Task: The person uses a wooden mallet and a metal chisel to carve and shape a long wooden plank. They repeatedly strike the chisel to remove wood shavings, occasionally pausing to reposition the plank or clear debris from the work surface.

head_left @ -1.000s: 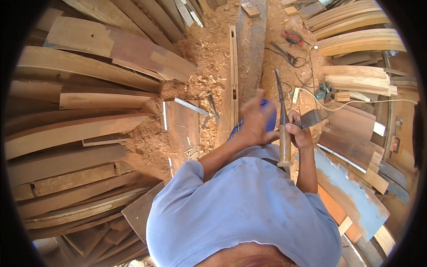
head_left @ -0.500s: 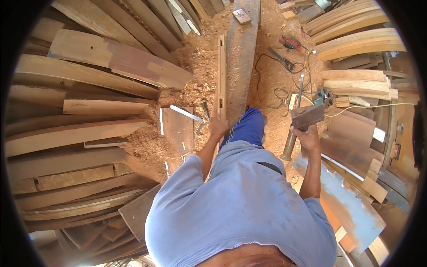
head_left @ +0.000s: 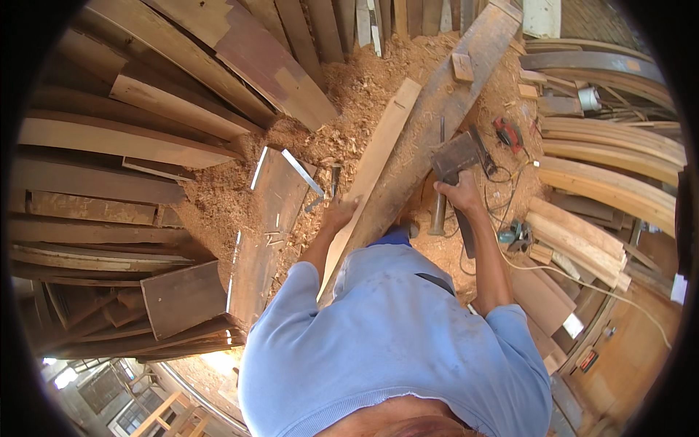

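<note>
A pale wooden piece (head_left: 375, 160) lies along the left side of a long dark plank (head_left: 444, 102), its broad face showing and a small slot near its far end. My left hand (head_left: 339, 214) is closed on its left edge. My right hand (head_left: 463, 191) is closed round a wooden mallet (head_left: 455, 154) with a dark block head. What looks like a chisel (head_left: 437, 217) is held together with it, the round handle pointing toward me and the thin blade beyond the mallet head. Both tools are raised over the plank's right side.
Shavings cover the floor. A small wood block (head_left: 462, 67) sits on the plank's far part. To the left lies a brown board (head_left: 269, 197) with a metal square (head_left: 302, 172). A red power tool (head_left: 507, 135), a green one (head_left: 515, 235) and cables lie right. Stacked timber lines both sides.
The pale piece has been turned, its slotted narrow side giving way to a broad face. The whole view has swung round, so the plank now slants to the upper right. Both hands keep their holds.
</note>
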The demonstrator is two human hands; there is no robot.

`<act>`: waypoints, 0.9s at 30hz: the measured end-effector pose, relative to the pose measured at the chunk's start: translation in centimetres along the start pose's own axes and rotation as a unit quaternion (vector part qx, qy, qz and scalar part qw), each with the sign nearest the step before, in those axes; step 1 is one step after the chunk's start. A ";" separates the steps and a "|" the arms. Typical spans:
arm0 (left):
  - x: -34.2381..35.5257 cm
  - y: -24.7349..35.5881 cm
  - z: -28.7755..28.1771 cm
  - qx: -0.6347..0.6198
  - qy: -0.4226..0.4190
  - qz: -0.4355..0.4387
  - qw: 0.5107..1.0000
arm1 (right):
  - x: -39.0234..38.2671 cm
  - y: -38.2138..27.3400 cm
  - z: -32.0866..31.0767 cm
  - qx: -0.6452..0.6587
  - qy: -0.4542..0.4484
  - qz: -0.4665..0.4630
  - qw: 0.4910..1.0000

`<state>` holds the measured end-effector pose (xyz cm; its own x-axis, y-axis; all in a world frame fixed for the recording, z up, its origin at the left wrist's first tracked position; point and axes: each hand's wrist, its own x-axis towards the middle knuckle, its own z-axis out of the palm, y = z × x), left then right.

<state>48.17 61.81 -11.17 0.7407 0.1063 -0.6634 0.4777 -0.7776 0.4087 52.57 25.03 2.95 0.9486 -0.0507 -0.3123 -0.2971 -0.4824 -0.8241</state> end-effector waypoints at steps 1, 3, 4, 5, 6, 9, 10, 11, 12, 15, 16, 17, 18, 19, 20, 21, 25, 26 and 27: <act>0.1 -0.4 0.1 -0.007 0.004 0.006 1.000 | 2.2 -0.6 0.1 -0.017 0.001 -0.004 1.000; 1.3 -1.2 -0.6 -0.033 -0.046 -0.005 0.998 | 6.0 -1.6 0.0 -0.042 -0.007 -0.028 0.999; 2.2 -1.7 -1.6 -0.049 -0.088 0.000 0.995 | 7.8 -1.9 0.1 -0.049 -0.012 -0.021 0.999; 2.3 -2.0 -2.7 -0.066 -0.130 0.003 0.989 | 9.4 -2.3 0.3 -0.056 -0.019 -0.014 0.998; 2.2 -2.1 -3.4 -0.135 -0.144 0.007 0.980 | 10.8 -2.7 0.5 -0.071 -0.013 -0.018 0.997; 0.5 -2.5 -6.0 -0.335 -0.178 0.023 0.925 | 14.1 -4.0 1.5 -0.091 0.005 -0.040 0.995; 2.0 -4.7 -5.5 -0.374 -0.188 0.034 0.908 | 15.1 -4.5 1.9 -0.081 0.011 -0.052 0.995; 1.9 -4.5 -5.9 -0.398 -0.219 0.004 0.891 | 15.6 -4.6 2.6 -0.073 0.012 -0.063 0.995; 1.4 -4.0 -6.5 -0.422 -0.251 -0.027 0.871 | 15.2 -5.3 2.9 -0.048 0.008 -0.081 0.995; -1.0 -1.4 -7.0 -0.444 -0.243 -0.057 0.861 | 13.2 -9.2 1.7 0.010 -0.038 -0.083 0.996; -1.6 -0.9 -6.4 -0.444 -0.226 -0.057 0.865 | 11.6 -10.7 1.0 0.014 -0.080 -0.048 0.996; -1.4 -1.2 -5.7 -0.450 -0.271 -0.052 0.849 | 9.8 -11.9 0.4 0.017 -0.121 -0.012 0.992; -0.9 -1.5 -4.9 -0.456 -0.318 -0.046 0.830 | 7.8 -13.2 0.0 0.007 -0.087 -0.103 0.991; -0.6 -1.5 -4.0 -0.459 -0.367 -0.038 0.808 | 6.0 -13.6 0.2 -0.005 -0.054 -0.171 0.984; -0.6 -0.3 -3.4 -0.463 -0.383 -0.018 0.799 | 4.2 -13.9 0.5 -0.020 -0.016 -0.236 0.971; -0.7 0.9 -3.1 -0.467 -0.398 0.003 0.789 | 3.1 -14.0 1.0 -0.038 0.018 -0.283 0.958; -0.8 3.3 -1.2 -0.500 -0.475 0.010 0.724 | 3.2 -9.3 2.5 -0.343 -0.093 -0.082 0.931; -0.9 4.0 -0.1 -0.499 -0.426 0.013 0.754 | 3.4 -9.3 2.0 -0.350 -0.127 -0.064 0.926; -1.2 4.3 0.9 -0.508 -0.404 0.000 0.761 | 3.4 -9.7 1.3 -0.359 -0.162 -0.043 0.918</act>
<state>48.90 57.74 -9.19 0.4047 -0.6290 -0.6637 0.9001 0.1459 0.4106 58.56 30.73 9.26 0.8489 0.2210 -0.4802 0.0356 -0.9302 -0.3652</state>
